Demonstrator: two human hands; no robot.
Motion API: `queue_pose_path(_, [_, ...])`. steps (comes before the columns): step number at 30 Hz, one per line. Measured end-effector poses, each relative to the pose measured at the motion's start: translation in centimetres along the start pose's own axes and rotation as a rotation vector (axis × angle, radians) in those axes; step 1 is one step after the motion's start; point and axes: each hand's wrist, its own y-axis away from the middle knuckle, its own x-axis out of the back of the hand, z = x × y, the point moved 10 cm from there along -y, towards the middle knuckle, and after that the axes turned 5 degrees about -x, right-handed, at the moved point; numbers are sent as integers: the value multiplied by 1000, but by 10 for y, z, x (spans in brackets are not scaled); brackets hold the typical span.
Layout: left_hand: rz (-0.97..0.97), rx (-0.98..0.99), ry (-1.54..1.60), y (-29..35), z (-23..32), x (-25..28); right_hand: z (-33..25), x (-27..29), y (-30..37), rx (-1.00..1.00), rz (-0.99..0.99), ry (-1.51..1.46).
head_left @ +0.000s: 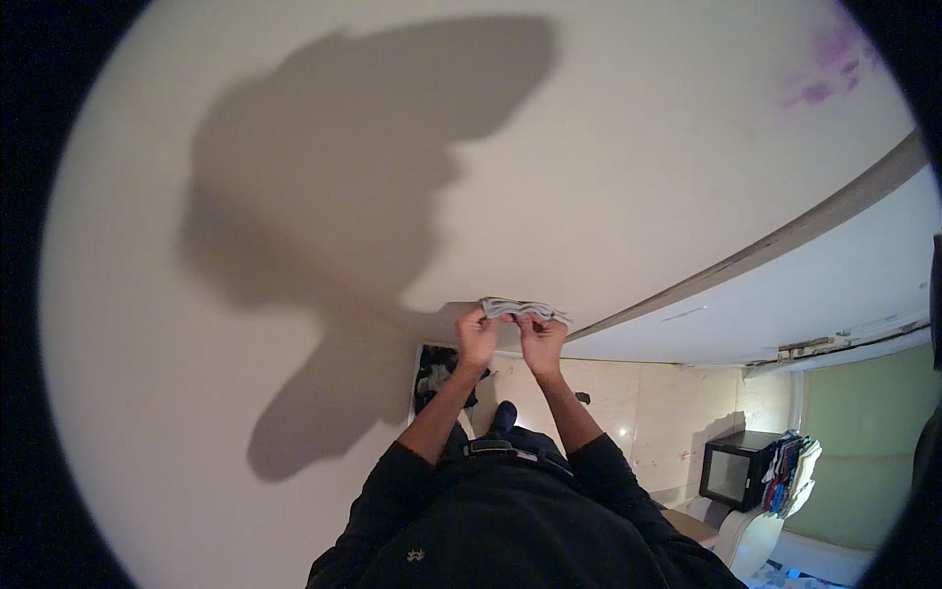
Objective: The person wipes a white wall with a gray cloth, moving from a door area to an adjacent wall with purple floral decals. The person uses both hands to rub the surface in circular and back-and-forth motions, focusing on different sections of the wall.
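A small folded cloth (527,308), pale grey with layered edges, is held up in front of the wall by both of my hands. My left hand (476,339) pinches its left end, the fingers closed on it. On the other side my right hand (543,344) grips the lower right part, thumb and fingers pressed together. The two hands are a short way apart, and the fingertips are partly hidden by the cloth's folds.
Ahead rises a pale wall (628,177) bearing my shadow, with a purple stain (819,88) at upper right. To the right is a white door (765,280). A box of dark cloths (432,373) stands by my feet; a black cabinet (734,471) and stacked clothes (788,476) are at lower right.
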Motion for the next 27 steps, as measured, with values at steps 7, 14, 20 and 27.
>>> queue_pose_path(7, [-107,-72,-256,-16,81,-11,-69,20,-1,4,115,-277])
queue_pose_path(14, [112,-28,14,-21,2,88,-33,-78,10,-26,-64,-129])
queue_pose_path(20, [-64,-91,-245,-9,23,53,11,-52,12,-3,28,-190])
queue_pose_path(27, [308,-237,-13,-32,108,120,-90,-111,15,-53,-109,-279])
